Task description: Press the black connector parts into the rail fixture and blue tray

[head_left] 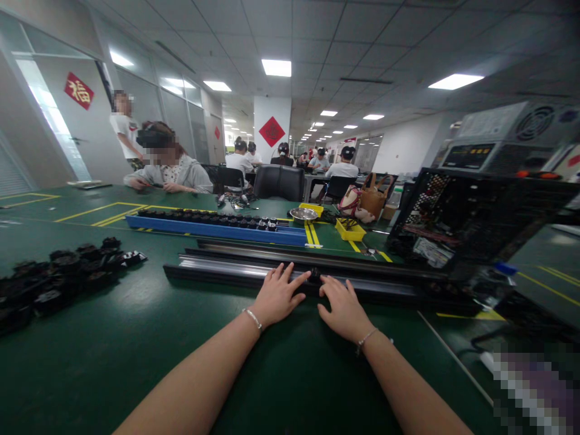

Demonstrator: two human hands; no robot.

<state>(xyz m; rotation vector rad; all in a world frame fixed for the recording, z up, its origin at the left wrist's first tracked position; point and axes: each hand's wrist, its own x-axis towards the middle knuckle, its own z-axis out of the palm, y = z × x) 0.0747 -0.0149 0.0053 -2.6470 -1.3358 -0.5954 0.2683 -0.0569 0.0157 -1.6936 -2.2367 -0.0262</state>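
A long black channel-shaped rail (226, 270) lies across the table in front of me, with a second black rail (244, 249) just behind it. Between my index fingertips, a small dark part (314, 275) sits in the near rail. From its left side my left hand (280, 296) reaches in, fingers spread over the rail and index tip at the part. My right hand (343, 307) comes from the other side with fingers apart and lightly bent, its index tip close to the part. Whether either fingertip presses on it, I cannot tell.
Many small black parts (67, 275) lie heaped at left. Behind the rails stands a blue tray (217, 232) lined with similar parts. A metal dish (303, 214) and yellow bin (350, 231) sit beyond. An opened computer case (471, 217) rises at right. A person (167, 163) sits opposite.
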